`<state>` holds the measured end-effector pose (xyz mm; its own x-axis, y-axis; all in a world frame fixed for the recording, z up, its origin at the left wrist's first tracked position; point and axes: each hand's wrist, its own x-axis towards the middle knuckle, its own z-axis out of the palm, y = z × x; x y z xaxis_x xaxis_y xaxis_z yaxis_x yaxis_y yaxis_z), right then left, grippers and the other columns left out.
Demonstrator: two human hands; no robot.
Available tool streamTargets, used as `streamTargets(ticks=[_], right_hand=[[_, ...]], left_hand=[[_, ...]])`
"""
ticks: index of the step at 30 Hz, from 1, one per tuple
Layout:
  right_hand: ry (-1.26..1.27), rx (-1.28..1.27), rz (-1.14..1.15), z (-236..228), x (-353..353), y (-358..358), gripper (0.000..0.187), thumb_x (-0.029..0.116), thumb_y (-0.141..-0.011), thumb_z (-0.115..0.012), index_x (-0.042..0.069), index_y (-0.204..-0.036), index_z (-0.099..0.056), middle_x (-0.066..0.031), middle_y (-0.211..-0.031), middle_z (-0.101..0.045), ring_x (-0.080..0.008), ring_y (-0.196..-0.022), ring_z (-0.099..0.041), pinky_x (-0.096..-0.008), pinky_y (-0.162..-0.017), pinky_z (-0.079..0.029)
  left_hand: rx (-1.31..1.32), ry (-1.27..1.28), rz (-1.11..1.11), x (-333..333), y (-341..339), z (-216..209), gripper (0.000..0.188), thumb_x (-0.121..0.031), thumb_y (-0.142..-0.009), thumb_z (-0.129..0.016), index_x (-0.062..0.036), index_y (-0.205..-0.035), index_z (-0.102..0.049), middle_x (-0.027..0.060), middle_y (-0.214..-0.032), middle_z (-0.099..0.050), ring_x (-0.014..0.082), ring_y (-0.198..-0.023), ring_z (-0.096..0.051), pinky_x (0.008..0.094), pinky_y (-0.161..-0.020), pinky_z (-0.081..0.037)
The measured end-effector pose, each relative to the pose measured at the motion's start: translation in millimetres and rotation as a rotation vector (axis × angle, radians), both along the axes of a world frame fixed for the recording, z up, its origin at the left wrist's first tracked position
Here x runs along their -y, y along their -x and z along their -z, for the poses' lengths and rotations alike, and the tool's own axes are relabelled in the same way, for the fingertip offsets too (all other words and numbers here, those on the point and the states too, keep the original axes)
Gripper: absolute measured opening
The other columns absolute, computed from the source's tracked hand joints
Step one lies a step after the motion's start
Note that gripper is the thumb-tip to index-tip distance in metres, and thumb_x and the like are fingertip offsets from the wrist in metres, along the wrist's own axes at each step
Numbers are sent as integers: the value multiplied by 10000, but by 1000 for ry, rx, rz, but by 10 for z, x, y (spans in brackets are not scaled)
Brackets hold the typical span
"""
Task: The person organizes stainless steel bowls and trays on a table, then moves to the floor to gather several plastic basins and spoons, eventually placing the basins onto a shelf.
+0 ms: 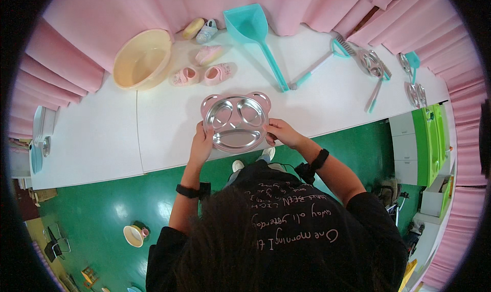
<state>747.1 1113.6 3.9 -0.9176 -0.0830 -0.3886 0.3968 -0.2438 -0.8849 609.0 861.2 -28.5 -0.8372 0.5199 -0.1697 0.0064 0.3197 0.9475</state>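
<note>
A pink, bear-shaped divided plate (236, 124) with shiny metal compartments is held between my hands over the front edge of the white table. My left hand (201, 144) grips its left rim, thumb on top. On the opposite rim, my right hand (283, 132) is closed with the thumb and fingers pinching the edge. The fingers beneath the plate are hidden. Beyond it on the table stand a pair of small pink shoes (217, 74) and a pink sponge-like piece (208, 55).
A cream basin (142, 60) stands at the far left. Behind are a turquoise dustpan (249, 25), a brush with a long handle (317, 67), a blue-white small shoe (207, 32) and a yellow oval piece (193, 28). Metal utensils (417, 93) lie far right. Pink curtains (296, 8) line the back.
</note>
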Motion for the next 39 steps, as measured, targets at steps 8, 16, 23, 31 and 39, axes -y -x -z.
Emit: streamTargets(ticks=[8, 16, 23, 31, 39], right_hand=[[-345, 79, -82, -26, -58, 69, 270, 232, -915, -441, 3, -794, -518, -66, -545, -523, -154, -447, -525, -292, -422, -431], [-665, 110, -149, -103, -123, 87, 314, 276, -879, -471, -24, -830, -554, -92, -589, -560, -166, -474, -560, -284, -448, -450], [-534, 68, 12, -107, -799, -17, 252, 246, -864, -494, 1, -851, -549, -66, -634, -561, -147, -549, -575, -263, -490, -459], [-277, 133, 873, -82, -2739, -511, 152, 224, -810, -557, 82, -865, -557, -21, -689, -550, -143, -602, -558, -273, -531, -457], [-242, 160, 1362, 299, -4646, -1154, 234, 177, -801, -526, 49, -994, -497, -77, -818, -561, -208, -658, -591, -339, -557, -504]], left_hand=[[-114, 70, 0, 10, -49, -82, 354, -265, -931, -442, 1, -1165, -430, 146, -888, -586, 210, -748, -576, 319, -678, -462], [-180, 192, -55, -15, -45, -10, 417, -304, -907, -450, -16, -1205, -400, 237, -972, -605, 375, -851, -603, 415, -721, -461], [-238, 148, -94, -90, -83, 74, 434, -299, -900, -458, -4, -1215, -409, 244, -1007, -591, 381, -923, -584, 406, -779, -448], [-195, 33, -144, -118, -102, 210, 361, -211, -893, -488, 11, -1174, -442, 132, -993, -580, 212, -900, -546, 308, -798, -422], [97, -473, -309, -112, 61, 354, 279, -100, -839, -507, 32, -1085, -495, 85, -978, -558, 152, -846, -552, 252, -734, -448]])
